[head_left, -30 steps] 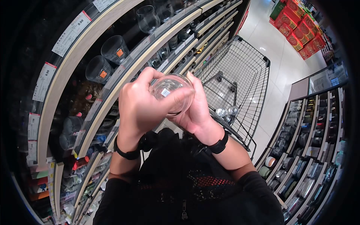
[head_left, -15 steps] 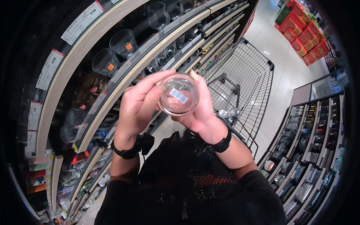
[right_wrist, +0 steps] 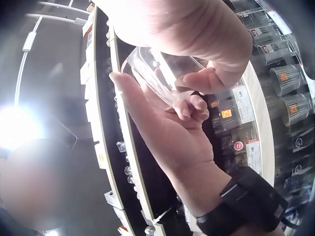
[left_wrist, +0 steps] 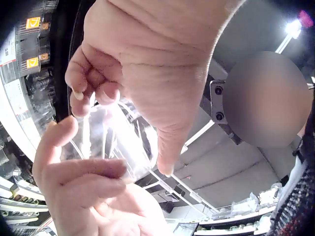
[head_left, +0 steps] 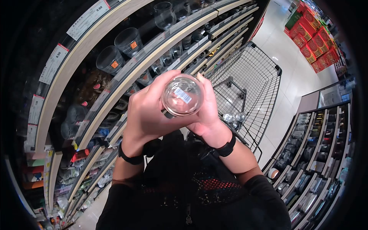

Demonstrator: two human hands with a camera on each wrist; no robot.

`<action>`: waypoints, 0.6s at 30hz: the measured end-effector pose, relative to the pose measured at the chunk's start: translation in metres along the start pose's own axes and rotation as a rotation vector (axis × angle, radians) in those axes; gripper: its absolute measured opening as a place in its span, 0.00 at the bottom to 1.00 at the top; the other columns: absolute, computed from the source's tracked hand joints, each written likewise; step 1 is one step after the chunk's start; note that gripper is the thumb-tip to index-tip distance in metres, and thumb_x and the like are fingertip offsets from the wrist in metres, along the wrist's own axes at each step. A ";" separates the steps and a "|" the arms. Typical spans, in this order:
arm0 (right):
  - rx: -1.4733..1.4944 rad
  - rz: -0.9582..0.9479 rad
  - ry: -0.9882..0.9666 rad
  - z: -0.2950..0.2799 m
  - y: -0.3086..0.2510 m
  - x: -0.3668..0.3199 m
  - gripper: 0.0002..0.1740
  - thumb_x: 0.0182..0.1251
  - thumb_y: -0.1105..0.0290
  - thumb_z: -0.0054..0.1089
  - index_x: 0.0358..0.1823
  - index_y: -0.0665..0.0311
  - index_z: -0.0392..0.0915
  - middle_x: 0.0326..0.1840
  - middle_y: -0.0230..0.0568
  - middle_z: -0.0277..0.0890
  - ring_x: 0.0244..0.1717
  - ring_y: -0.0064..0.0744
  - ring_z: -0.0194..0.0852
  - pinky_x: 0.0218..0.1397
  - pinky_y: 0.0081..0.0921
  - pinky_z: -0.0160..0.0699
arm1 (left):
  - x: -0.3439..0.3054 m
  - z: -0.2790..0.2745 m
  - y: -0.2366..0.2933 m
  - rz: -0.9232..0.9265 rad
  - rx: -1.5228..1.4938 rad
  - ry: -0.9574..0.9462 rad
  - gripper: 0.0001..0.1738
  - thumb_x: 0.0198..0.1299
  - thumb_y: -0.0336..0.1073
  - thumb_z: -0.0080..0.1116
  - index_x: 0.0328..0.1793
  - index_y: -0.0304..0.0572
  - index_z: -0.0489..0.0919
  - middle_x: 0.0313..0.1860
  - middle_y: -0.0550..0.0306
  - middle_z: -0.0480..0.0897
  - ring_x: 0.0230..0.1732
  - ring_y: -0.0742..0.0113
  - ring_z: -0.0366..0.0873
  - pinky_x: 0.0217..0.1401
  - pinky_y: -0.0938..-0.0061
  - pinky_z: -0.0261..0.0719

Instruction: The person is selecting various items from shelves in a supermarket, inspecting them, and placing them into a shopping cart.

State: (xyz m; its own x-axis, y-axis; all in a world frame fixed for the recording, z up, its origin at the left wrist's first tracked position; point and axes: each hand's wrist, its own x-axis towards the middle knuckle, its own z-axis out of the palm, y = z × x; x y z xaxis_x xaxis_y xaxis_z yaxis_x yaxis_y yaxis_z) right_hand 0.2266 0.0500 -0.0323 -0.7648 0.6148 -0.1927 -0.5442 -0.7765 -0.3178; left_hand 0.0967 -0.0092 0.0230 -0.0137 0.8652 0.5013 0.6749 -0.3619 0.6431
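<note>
Between the two hands in the head view is a clear round glass (head_left: 183,108), its circular face toward the camera and a white barcode label (head_left: 182,95) showing through it. The left hand (head_left: 147,109) holds it from the left side, thumb and fingers around the wall. On the other side the right hand (head_left: 208,111) grips it with curled fingers. In the left wrist view the glass (left_wrist: 98,132) lies between both hands' fingers. The right wrist view shows the glass (right_wrist: 150,73) tilted, with fingertips of both hands at its lower end.
Shelves (head_left: 184,36) with drinking glasses (head_left: 129,42) and price tags run along the left. A wire shopping cart (head_left: 257,86) with several clear glasses (head_left: 234,118) stands right of the hands. Red boxes (head_left: 316,40) are stacked at upper right, above another shelf unit (head_left: 293,166).
The glass has turned so its round face and barcode label show more fully. The left hand's thumb has moved off the face to the side. The view has shifted slightly.
</note>
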 end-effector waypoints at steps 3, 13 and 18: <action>-0.067 -0.012 0.138 -0.003 -0.002 0.001 0.43 0.76 0.34 0.29 0.62 0.67 0.75 0.55 0.47 0.82 0.56 0.39 0.82 0.63 0.39 0.80 | 0.002 0.012 0.009 -0.062 0.137 0.068 0.44 0.33 0.44 0.87 0.59 0.34 0.80 0.39 0.52 0.89 0.41 0.66 0.89 0.46 0.73 0.85; -0.155 -0.116 0.111 -0.013 -0.013 -0.008 0.46 0.74 0.30 0.32 0.69 0.68 0.67 0.59 0.43 0.79 0.56 0.34 0.81 0.60 0.36 0.82 | 0.011 0.025 -0.003 -0.259 0.010 0.045 0.17 0.65 0.37 0.65 0.55 0.32 0.85 0.34 0.54 0.89 0.35 0.77 0.83 0.40 0.80 0.81; -0.036 -0.063 0.057 -0.013 -0.010 0.001 0.44 0.76 0.32 0.29 0.66 0.67 0.71 0.60 0.45 0.79 0.57 0.38 0.82 0.58 0.39 0.83 | 0.012 0.016 -0.008 -0.339 -0.318 0.001 0.19 0.75 0.40 0.53 0.57 0.30 0.85 0.39 0.51 0.91 0.40 0.74 0.86 0.46 0.80 0.81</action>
State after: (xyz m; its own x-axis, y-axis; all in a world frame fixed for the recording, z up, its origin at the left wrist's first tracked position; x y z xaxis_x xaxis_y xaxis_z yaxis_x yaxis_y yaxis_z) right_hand 0.2362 0.0605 -0.0417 -0.7078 0.6701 -0.2235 -0.5770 -0.7310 -0.3644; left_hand 0.1027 0.0100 0.0146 -0.1953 0.9526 0.2331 0.3720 -0.1480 0.9164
